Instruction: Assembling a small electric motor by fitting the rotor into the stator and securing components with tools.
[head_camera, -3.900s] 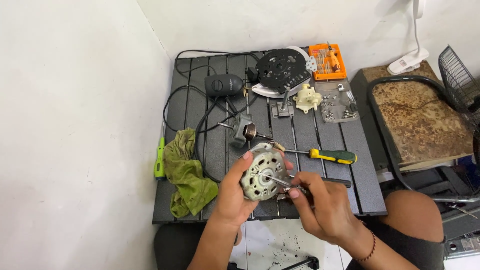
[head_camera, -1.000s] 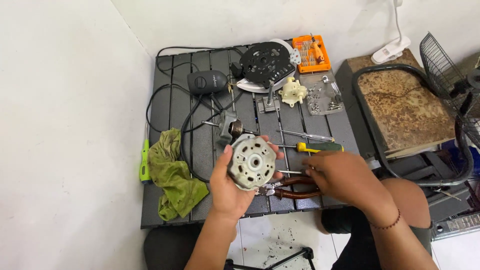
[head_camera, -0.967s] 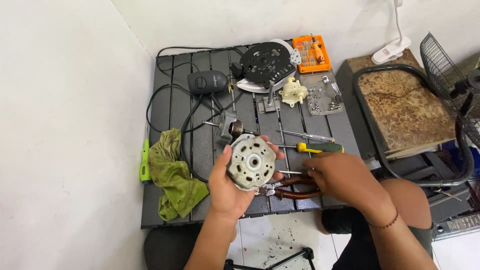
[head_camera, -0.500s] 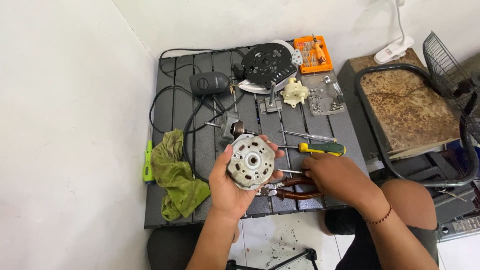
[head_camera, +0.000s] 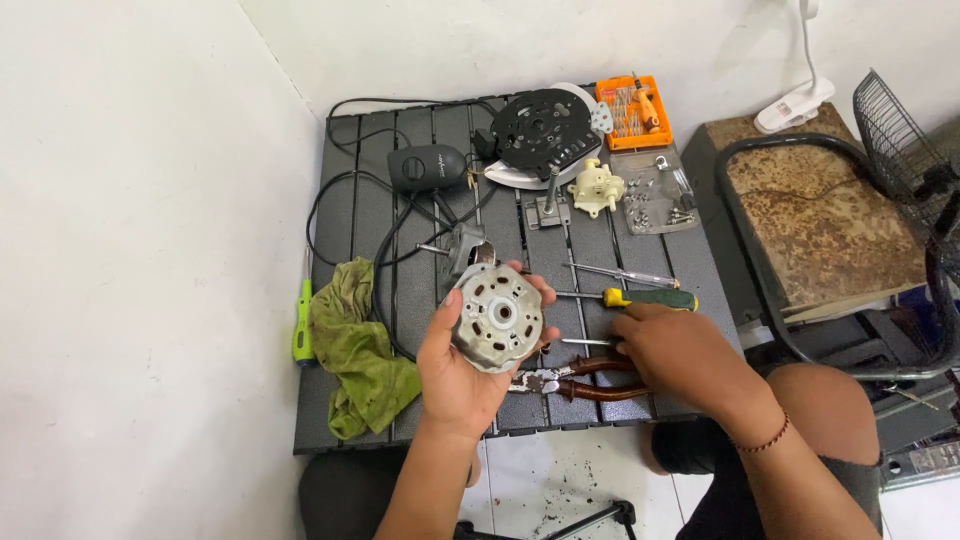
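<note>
Left hand (head_camera: 462, 372), at lower centre of the frame, is cupped around a round grey metal motor housing (head_camera: 497, 318), fingers curled over its upper edge, holding it face-up above the dark slatted desk (head_camera: 405, 275). Right hand (head_camera: 678, 352), just right of centre, lies palm-down on the desk over the handles of a pair of red-handled pliers (head_camera: 575, 377), fingers bent; whether it actually grips them I cannot tell. Just above that hand lies a yellow-and-green-handled screwdriver (head_camera: 640, 298), with a thinner metal rod beside it. At lower left sits a crumpled green rag (head_camera: 358, 350), and a small green screwdriver (head_camera: 303, 322) lies at the desk's left edge. Farther up, a black oval switch box (head_camera: 426, 168) trails black cable across the slats. At the far edge rest a black round perforated plate (head_camera: 540, 128), a cream plastic gear part (head_camera: 596, 187), a clear tray of screws (head_camera: 655, 195) and an orange bit set case (head_camera: 632, 108).
</note>
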